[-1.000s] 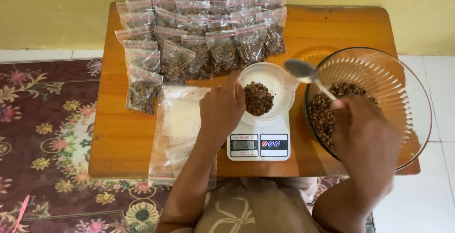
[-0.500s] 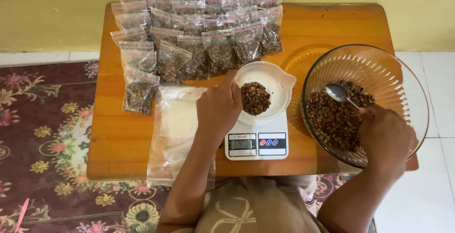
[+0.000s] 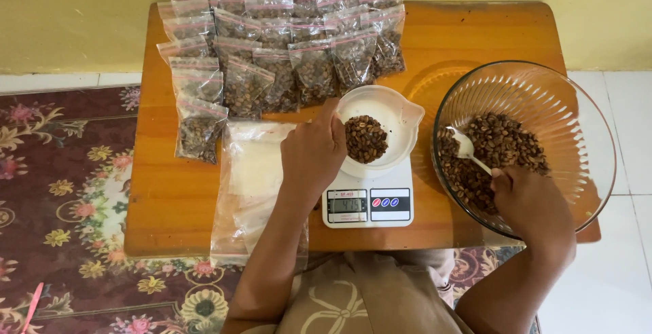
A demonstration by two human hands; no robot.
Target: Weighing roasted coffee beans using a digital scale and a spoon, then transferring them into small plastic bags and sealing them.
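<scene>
On the desk, filled bags crowd the far left, overlapping in rows up to the yellow wall. A stack of empty bags lies in front of them, hanging over the near edge. The scale stands mid-desk with the white cup of beans on it; the left hand is closed on the cup's left rim. Just right, the glass bowl reaches past the desk's right edge. Inside it, the right hand grips a spoon, its tip on the beans. Bare wood shows only at the far right corner and along the near left. A patterned rug lies left, white tile right.
</scene>
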